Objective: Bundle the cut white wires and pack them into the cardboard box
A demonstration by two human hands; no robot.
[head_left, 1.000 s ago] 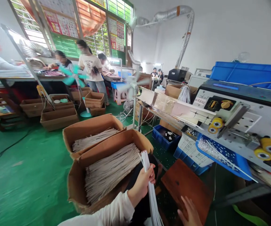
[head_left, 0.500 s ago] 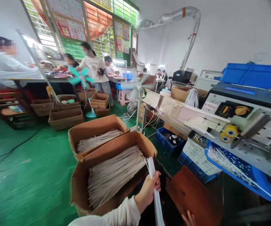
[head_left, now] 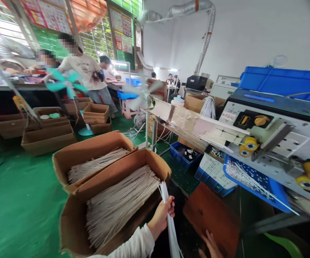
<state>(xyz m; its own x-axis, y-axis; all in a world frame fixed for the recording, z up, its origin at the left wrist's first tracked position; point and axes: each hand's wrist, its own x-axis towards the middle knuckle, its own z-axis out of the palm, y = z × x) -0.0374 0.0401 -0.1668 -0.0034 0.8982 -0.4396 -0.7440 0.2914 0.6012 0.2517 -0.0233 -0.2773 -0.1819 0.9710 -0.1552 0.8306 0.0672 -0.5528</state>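
My left hand (head_left: 161, 215), in a white sleeve, is wrapped round a bundle of long thin white wires (head_left: 172, 234). The bundle stands nearly upright, its upper ends beside the right rim of the nearer cardboard box (head_left: 68, 218). Inside that box lies a thick layer of similar pale wires (head_left: 122, 200). At the bottom edge, my right hand (head_left: 211, 245) shows only in part, fingers spread and apart. Its fingertips are at the near edge of a reddish-brown wooden seat or board (head_left: 211, 215); whether they touch it I cannot tell.
A second cardboard box (head_left: 60, 165) of wires stands behind. On the right is a machine (head_left: 278, 125) with yellow rollers, above a blue tray (head_left: 273, 182) of white bits. Two fans (head_left: 68, 84) and several people are farther back; one person (head_left: 82, 70) stands.
My view has turned rightward, so the surroundings sit farther left. The bundle stays in my left hand, and more of my right hand shows beside the brown board.
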